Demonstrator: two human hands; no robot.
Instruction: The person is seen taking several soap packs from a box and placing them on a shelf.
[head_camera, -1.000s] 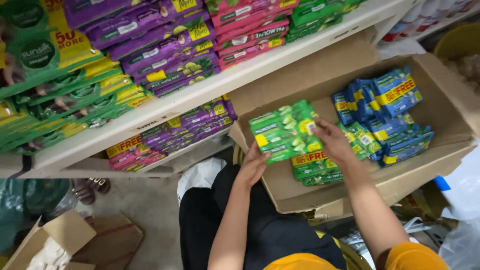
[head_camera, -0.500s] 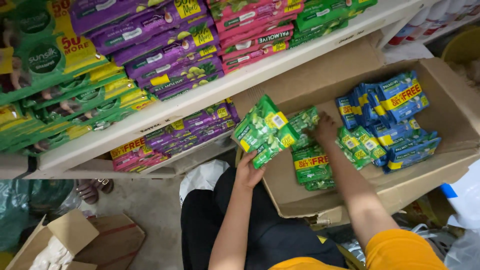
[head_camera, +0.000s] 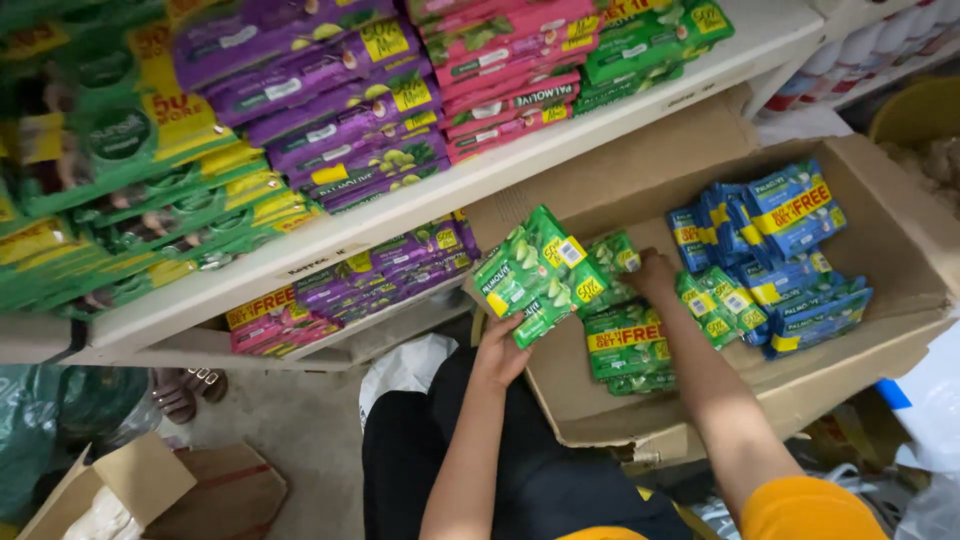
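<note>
A stack of green packets (head_camera: 540, 272) is lifted and tilted above the left edge of an open cardboard box (head_camera: 900, 225). My left hand (head_camera: 498, 352) grips the stack from below. My right hand (head_camera: 652, 275) holds its right end, over more green packets (head_camera: 625, 345) lying in the box. Blue packets (head_camera: 780, 250) fill the box's right side.
White shelves (head_camera: 400, 215) to the left carry rows of purple, red and green packets. A lower shelf holds more purple and red packets (head_camera: 330, 295). Small cardboard boxes (head_camera: 130, 490) lie on the floor at lower left. My dark-trousered knees are below the box.
Both hands have raised the green stack out of the box and swung it left toward the shelves, tilting it.
</note>
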